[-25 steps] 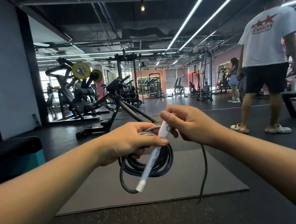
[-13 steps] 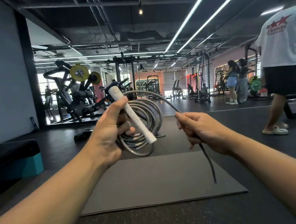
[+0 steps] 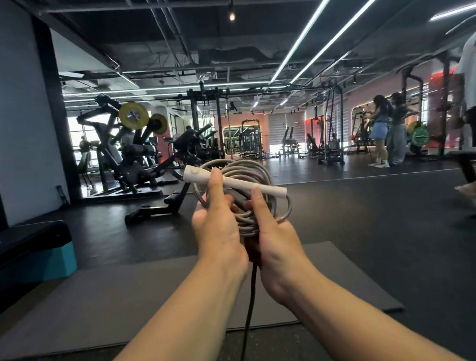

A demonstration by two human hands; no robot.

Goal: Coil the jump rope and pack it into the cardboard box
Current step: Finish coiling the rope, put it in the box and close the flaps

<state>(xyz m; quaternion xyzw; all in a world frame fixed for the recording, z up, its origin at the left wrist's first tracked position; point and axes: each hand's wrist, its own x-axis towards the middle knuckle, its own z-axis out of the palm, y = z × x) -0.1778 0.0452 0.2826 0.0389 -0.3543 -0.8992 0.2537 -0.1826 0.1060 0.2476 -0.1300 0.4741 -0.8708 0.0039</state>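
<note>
So the grey plastic-coated jump rope is wound into a bundle of round loops and held up in the air at about chest height, right in the middle of the view. Its white cylindrical handle lies slantwise across the top of the coil, left end higher. One loose dark tail of the cord hangs straight down between the wrists, ending above the near edge of the mat.

Both hands are wrapped around the bottom of the coil, side by side and touching. The left hand grips the loops with its thumb pressed up against the handle. The right hand is clamped on the loops too, thumb pointing up just under the handle.

Below all that there's a grey rectangular foam mat on the dark rubber gym floor. A teal and black step platform sits off to the left, weight machines stand further back, and a few people are at the right side.
</note>
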